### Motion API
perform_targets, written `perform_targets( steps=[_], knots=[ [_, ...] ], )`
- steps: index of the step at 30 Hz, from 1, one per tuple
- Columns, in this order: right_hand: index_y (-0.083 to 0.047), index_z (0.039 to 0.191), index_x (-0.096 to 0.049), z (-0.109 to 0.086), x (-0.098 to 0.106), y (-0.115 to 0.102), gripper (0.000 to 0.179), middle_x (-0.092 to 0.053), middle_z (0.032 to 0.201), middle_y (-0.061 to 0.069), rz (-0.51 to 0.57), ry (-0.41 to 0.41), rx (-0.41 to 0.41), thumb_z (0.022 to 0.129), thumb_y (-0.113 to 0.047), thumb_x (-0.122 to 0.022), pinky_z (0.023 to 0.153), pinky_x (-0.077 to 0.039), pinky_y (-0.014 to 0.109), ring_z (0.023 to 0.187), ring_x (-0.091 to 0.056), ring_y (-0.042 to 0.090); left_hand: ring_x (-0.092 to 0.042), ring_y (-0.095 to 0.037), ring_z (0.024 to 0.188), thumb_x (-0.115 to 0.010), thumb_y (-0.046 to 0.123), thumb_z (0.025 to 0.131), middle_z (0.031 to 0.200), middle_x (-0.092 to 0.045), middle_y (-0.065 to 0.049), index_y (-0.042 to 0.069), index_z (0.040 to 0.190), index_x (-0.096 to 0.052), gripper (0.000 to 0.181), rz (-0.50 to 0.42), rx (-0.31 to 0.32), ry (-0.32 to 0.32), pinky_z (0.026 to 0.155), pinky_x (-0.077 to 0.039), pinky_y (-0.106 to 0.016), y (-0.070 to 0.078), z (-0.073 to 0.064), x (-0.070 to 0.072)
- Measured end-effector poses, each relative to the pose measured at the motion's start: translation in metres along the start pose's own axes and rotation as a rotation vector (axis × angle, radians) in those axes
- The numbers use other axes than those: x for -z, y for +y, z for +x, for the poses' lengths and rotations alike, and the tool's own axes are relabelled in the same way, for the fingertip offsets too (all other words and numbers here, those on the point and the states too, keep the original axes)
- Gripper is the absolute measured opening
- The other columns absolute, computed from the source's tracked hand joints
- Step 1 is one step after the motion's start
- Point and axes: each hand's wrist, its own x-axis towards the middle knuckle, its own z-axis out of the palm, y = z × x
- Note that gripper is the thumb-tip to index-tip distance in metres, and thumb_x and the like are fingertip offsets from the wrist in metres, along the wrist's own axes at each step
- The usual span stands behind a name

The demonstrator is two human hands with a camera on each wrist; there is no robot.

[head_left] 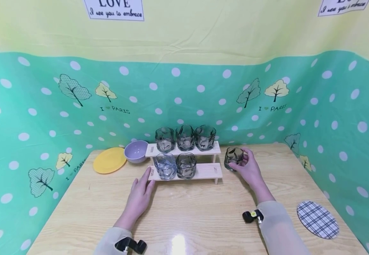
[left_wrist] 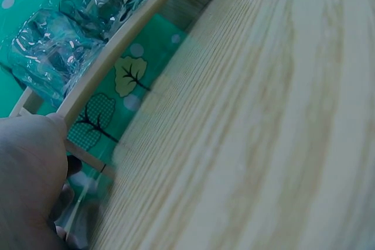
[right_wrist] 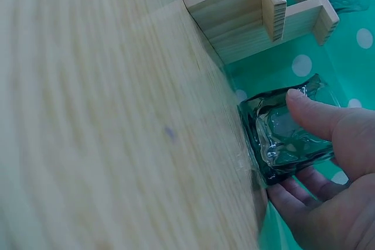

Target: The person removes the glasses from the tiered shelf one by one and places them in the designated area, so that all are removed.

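Nearest us on the right, a plaid mat [head_left: 318, 220] lies on the table [head_left: 184, 209], well apart from the glasses. On the other side, our left hand [head_left: 139, 197] is relaxed, its fingers loosely extended and touching the left end of the lower shelf [head_left: 208, 172]. If we press there too hard, or lift that corner, the light-looking board could tilt or slide on its legs and carry its glasses with it.

Our right hand [head_left: 250, 170] grips the dark glass [head_left: 231, 157], thumb on one side and fingers round the other, just beyond the lower shelf's right end. We cannot tell whether its base bears on the table. The smooth, faceted wall could slip if our pinch loosens, and a careless sideways move could knock it against the shelf end.

On the lower shelf stand a bluish glass [head_left: 165, 166] and a grey glass [head_left: 186, 165], close together on the left half; a nudge to one could push the other. Behind, the upper shelf [head_left: 217, 148] bears three back glasses [head_left: 185, 138] in a tight row, and a bumped leg could set them clinking.

Off to the left sit a purple bowl [head_left: 136, 151], just beside the shelves, and a yellow plate [head_left: 109, 161]; a shelf shoved leftward could strike the bowl.
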Motion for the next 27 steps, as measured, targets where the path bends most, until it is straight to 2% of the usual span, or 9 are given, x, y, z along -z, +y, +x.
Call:
perform_targets(
  steps=[5, 10, 16, 22, 27],
  knots=[
    [-0.01, 0.176, -0.019, -0.002, 0.0, -0.001, 0.105, -0.041, 0.162, 0.035, 0.015, -0.013, -0.001, 0.097, -0.014, -0.089, 0.127, -0.041, 0.058, 0.151, -0.044, 0.052, -0.049, -0.046, 0.151, -0.054, 0.022, 0.118, 0.169, -0.045, -0.021, 0.002, 0.172, -0.035, 0.06, -0.002, 0.001, 0.001, 0.135, -0.012, -0.066, 0.0, 0.001, 0.0],
    [-0.013, 0.178, -0.014, -0.001, 0.003, -0.003, 0.112, -0.03, 0.171, 0.035, -0.01, -0.017, 0.032, 0.096, -0.016, -0.09, 0.13, -0.032, 0.062, 0.158, -0.032, 0.054, -0.048, -0.046, 0.152, -0.054, 0.023, 0.118, 0.17, -0.045, -0.021, 0.003, 0.172, -0.035, 0.061, -0.003, 0.009, -0.001, 0.135, -0.012, -0.066, 0.0, 0.0, 0.0],
    [-0.017, 0.178, -0.014, -0.003, 0.008, -0.014, 0.114, -0.026, 0.177, 0.027, -0.066, 0.048, 0.069, 0.095, -0.023, -0.091, 0.13, -0.027, 0.071, 0.161, -0.027, 0.052, -0.05, -0.047, 0.15, -0.054, 0.025, 0.118, 0.169, -0.045, -0.021, 0.003, 0.172, -0.034, 0.061, -0.005, 0.017, -0.006, 0.135, -0.011, -0.066, 0.0, 0.0, 0.0],
    [-0.021, 0.178, -0.017, -0.011, 0.009, -0.041, 0.11, -0.026, 0.179, 0.021, -0.022, 0.085, 0.116, 0.096, -0.027, -0.09, 0.135, -0.022, 0.061, 0.164, -0.025, 0.045, -0.051, -0.046, 0.15, -0.054, 0.026, 0.119, 0.167, -0.048, -0.023, 0.003, 0.173, -0.034, 0.062, 0.002, 0.024, -0.009, 0.135, -0.011, -0.065, -0.001, 0.0, 0.0],
    [-0.022, 0.177, -0.023, -0.023, 0.007, -0.065, 0.105, -0.032, 0.177, 0.018, 0.015, 0.085, 0.162, 0.096, -0.028, -0.09, 0.136, -0.024, 0.053, 0.164, -0.029, 0.039, -0.05, -0.046, 0.15, -0.054, 0.029, 0.119, 0.167, -0.047, -0.023, 0.004, 0.173, -0.033, 0.063, 0.0, 0.029, -0.014, 0.135, -0.011, -0.065, -0.001, 0.0, -0.001]
  ],
)
